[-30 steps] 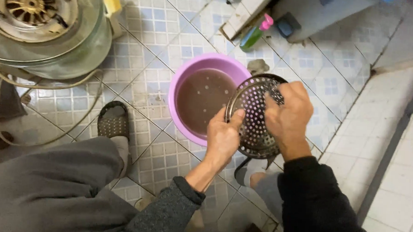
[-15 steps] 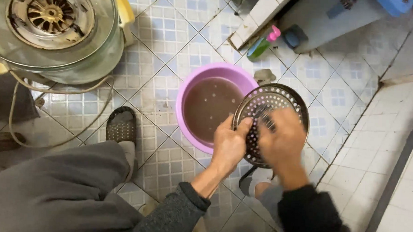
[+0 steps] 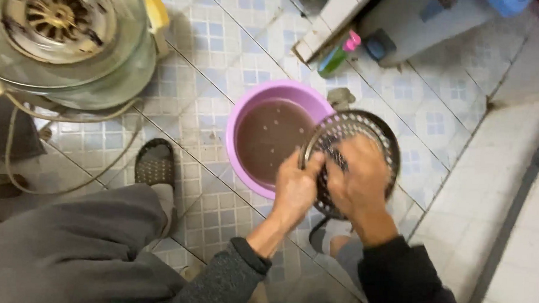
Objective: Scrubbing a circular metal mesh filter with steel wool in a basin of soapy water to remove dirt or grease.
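Note:
A round dark perforated metal disc [image 3: 365,134] is held tilted over the right rim of a purple basin [image 3: 247,112] filled with brown murky water. My left hand [image 3: 295,191] grips the disc's left edge. Pressed flat on the disc's face is my right hand [image 3: 358,184], its fingers curled; whether they hold a scrubber is hidden. Both sleeves are dark.
A large round machine housing with a fan wheel [image 3: 59,24] lies at the upper left, its cord [image 3: 59,189] looping over the tiled floor. A green bottle with a pink cap [image 3: 337,55] lies beyond the basin. My slippered foot [image 3: 154,165] rests left of the basin.
The view has shifted so the basin and disc sit further right and lower. My right hand has slid across the disc's face; my left hand keeps its grip on the edge.

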